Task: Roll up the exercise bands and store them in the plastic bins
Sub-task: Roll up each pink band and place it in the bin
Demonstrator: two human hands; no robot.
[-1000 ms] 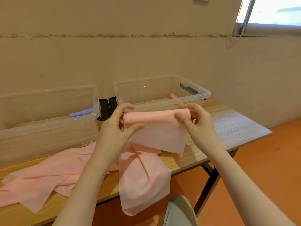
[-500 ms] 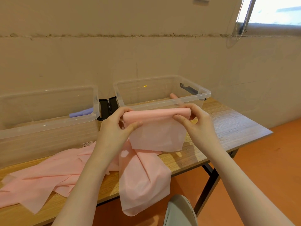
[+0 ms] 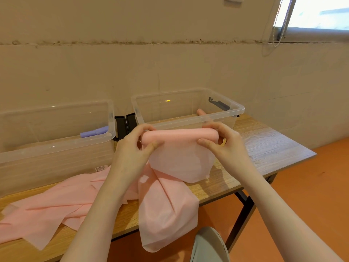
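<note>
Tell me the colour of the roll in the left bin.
Purple roll, seen in the head view.

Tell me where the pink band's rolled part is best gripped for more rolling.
Probably at its two ends, one hand from each side, as now: the left hand and right hand pinch the ends of the pink roll. It lies level and wide, with the loose tail hanging from its middle, so end grips leave the tail free to wind on.
</note>
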